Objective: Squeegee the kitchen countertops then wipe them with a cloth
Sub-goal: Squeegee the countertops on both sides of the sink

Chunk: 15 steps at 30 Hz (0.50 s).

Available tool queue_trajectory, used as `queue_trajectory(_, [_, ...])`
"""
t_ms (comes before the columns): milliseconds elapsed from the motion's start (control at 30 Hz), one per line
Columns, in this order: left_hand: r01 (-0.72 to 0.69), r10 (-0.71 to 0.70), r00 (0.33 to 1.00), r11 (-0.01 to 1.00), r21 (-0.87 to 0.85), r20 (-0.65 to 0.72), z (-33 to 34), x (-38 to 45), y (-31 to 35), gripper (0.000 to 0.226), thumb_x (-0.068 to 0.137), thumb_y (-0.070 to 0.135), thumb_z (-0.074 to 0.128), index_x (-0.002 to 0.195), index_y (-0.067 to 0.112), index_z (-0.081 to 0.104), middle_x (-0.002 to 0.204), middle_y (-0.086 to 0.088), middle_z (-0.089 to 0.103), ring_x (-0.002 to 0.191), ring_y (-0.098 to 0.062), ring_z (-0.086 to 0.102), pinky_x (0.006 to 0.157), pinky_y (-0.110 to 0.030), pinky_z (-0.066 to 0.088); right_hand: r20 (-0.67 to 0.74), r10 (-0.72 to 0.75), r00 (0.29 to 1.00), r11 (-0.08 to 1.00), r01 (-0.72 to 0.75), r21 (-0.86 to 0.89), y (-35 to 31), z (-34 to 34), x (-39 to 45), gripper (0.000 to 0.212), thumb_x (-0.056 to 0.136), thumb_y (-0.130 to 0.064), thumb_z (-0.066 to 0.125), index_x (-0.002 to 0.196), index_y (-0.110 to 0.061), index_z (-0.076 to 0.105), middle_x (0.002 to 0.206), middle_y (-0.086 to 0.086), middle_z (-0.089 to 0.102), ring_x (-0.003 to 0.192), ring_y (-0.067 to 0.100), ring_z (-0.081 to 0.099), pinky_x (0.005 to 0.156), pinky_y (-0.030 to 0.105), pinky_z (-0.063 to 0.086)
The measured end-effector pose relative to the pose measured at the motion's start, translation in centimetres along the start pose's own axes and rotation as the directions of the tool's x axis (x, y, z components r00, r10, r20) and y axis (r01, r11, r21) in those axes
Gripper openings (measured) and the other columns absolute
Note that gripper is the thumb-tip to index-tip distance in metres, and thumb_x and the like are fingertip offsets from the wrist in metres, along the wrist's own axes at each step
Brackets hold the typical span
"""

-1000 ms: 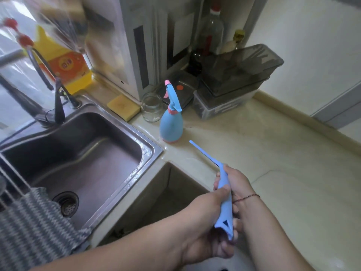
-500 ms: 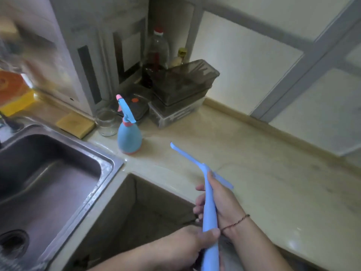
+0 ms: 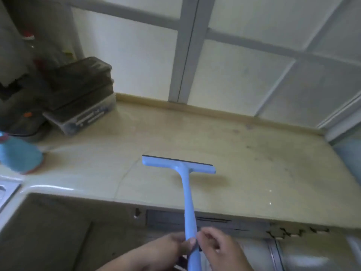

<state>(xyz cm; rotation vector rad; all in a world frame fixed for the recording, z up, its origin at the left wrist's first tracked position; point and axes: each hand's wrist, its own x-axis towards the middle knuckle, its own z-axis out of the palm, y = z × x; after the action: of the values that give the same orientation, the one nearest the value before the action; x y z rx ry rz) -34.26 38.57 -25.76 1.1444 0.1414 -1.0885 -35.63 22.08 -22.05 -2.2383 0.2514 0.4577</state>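
Both hands grasp the lower end of the squeegee (image 3: 188, 194) handle below the counter's front edge: the left hand (image 3: 168, 249) has its thumb laid across the handle with fingers curled behind, and the right hand (image 3: 216, 249) pinches the same stretch from the other side, fingers bent. Neither palm is visible, so how firmly either holds cannot be told.

Risks, from left to right. A blue spray bottle (image 3: 18, 155), blurred, stands at the far left of the countertop (image 3: 254, 153), near the sink rim (image 3: 7, 190); a stroke swept that way could knock it over or push water against it. Behind it a dark stacked container (image 3: 78, 90) occupies the back corner, and liquid driven toward its base would collect where the blade cannot follow. A fine crack line runs down the surface just left of the blade; the rubber edge may skip there and leave a streak. With the grip so low on a long handle, pressure at the blade is likely to be uneven, and one end may lift. Pulling straight toward the body would send water over the front edge.

Condition of the tool: pale blue plastic, T-shaped, a dark rubber strip along the far edge of the head. It sits at mid-counter, head square to the back wall. Whether the strip touches the surface cannot be confirmed.
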Motion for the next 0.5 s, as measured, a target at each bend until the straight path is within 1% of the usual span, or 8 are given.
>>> queue_trajectory(100, [0.026, -0.011, 0.991, 0.993, 0.114, -0.133, 4.6, 4.6, 0.2, 0.054, 0.082, 0.059, 0.058, 0.115, 0.017, 0.064, 0.104, -0.002, 0.063, 0.09, -0.018, 0.052, 0.078, -0.025, 0.043, -0.104, 0.019, 0.994, 0.997, -0.012, 0.07, 5.4, -4.0, -0.5, 0.014, 0.08, -0.035, 0.073, 0.083, -0.044, 0.063, 0.08, -0.039, 0.062, 0.075, -0.011, 0.064, 0.067, 0.003, 0.045])
queue_trajectory(167, [0.053, -0.018, 0.98, 0.984, 0.172, -0.199, 7.8, 7.6, 0.2, 0.056, 0.068, 0.068, 0.06, 0.105, 0.028, 0.067, 0.105, -0.004, 0.062, 0.092, -0.019, 0.052, 0.077, -0.027, 0.045, -0.065, 0.054, 0.996, 0.984, -0.042, 0.174, 8.5, -7.1, -0.7, 0.018, 0.081, -0.031, 0.073, 0.083, -0.047, 0.065, 0.081, -0.019, 0.071, 0.071, 0.0, 0.067, 0.066, 0.008, 0.049])
queue_trajectory(233, [0.077, -0.018, 0.972, 0.967, 0.243, -0.236, 11.2, 10.3, 0.3, 0.047, 0.069, 0.067, 0.056, 0.099, 0.033, 0.068, 0.102, 0.0, 0.063, 0.093, -0.015, 0.052, 0.079, -0.027, 0.046, 0.008, 0.015, 1.0, 0.969, -0.016, 0.247, 10.8, -10.0, -0.6, 0.02, 0.087, -0.029, 0.067, 0.091, -0.048, 0.067, 0.08, -0.007, 0.074, 0.072, 0.006, 0.07, 0.068, 0.016, 0.053])
queue_trajectory(333, [0.12, -0.044, 0.967, 0.947, 0.298, -0.25, 15.7, 14.0, 0.5, 0.039, 0.075, 0.064, 0.053, 0.093, 0.033, 0.07, 0.094, 0.003, 0.065, 0.09, -0.011, 0.056, 0.078, -0.026, 0.048, -0.005, 0.007, 1.0, 0.968, -0.005, 0.251, 14.6, -13.5, -0.2, 0.016, 0.092, -0.031, 0.059, 0.099, -0.041, 0.068, 0.077, -0.013, 0.072, 0.066, 0.001, 0.067, 0.065, 0.014, 0.05])
queue_trajectory(400, [0.124, -0.05, 0.972, 0.94, 0.318, -0.23, 18.2, 15.8, 1.0, 0.034, 0.087, 0.057, 0.054, 0.1, 0.028, 0.067, 0.097, 0.001, 0.065, 0.088, -0.009, 0.056, 0.078, -0.022, 0.045, -0.012, 0.014, 1.0, 0.971, -0.011, 0.24, 16.6, -14.8, -0.4, 0.02, 0.094, -0.023, 0.058, 0.097, -0.041, 0.068, 0.073, -0.018, 0.069, 0.069, -0.002, 0.065, 0.064, 0.01, 0.046])
queue_trajectory(433, [0.122, -0.051, 0.976, 0.934, 0.335, -0.214, 19.0, 16.9, 1.3, 0.036, 0.086, 0.055, 0.055, 0.103, 0.025, 0.066, 0.1, -0.001, 0.067, 0.089, -0.009, 0.057, 0.077, -0.02, 0.044, -0.089, -0.028, 0.996, 0.982, 0.044, 0.184, 16.5, -14.8, -0.2, 0.025, 0.095, -0.017, 0.057, 0.093, -0.039, 0.069, 0.07, -0.017, 0.068, 0.068, -0.002, 0.064, 0.062, 0.008, 0.045])
queue_trajectory(467, [0.126, -0.056, 0.977, 0.931, 0.344, -0.204, 19.7, 18.2, 1.6, 0.041, 0.082, 0.057, 0.057, 0.106, 0.024, 0.065, 0.104, -0.003, 0.069, 0.09, -0.009, 0.06, 0.077, -0.02, 0.044, -0.25, -0.064, 0.966, 0.985, 0.101, 0.138, 16.7, -14.6, 0.1, 0.029, 0.094, -0.009, 0.055, 0.087, -0.033, 0.071, 0.064, -0.012, 0.066, 0.064, -0.004, 0.061, 0.06, 0.006, 0.044])
queue_trajectory(500, [0.12, -0.058, 0.981, 0.932, 0.341, -0.185, 20.5, 19.4, 1.9, 0.042, 0.08, 0.055, 0.059, 0.108, 0.023, 0.065, 0.108, -0.004, 0.069, 0.091, -0.011, 0.062, 0.076, -0.021, 0.044, -0.512, -0.037, 0.858, 0.992, 0.095, 0.087, 17.3, -15.7, 0.9, 0.032, 0.091, 0.002, 0.05, 0.079, -0.02, 0.071, 0.055, -0.005, 0.059, 0.061, -0.005, 0.055, 0.056, 0.004, 0.043])
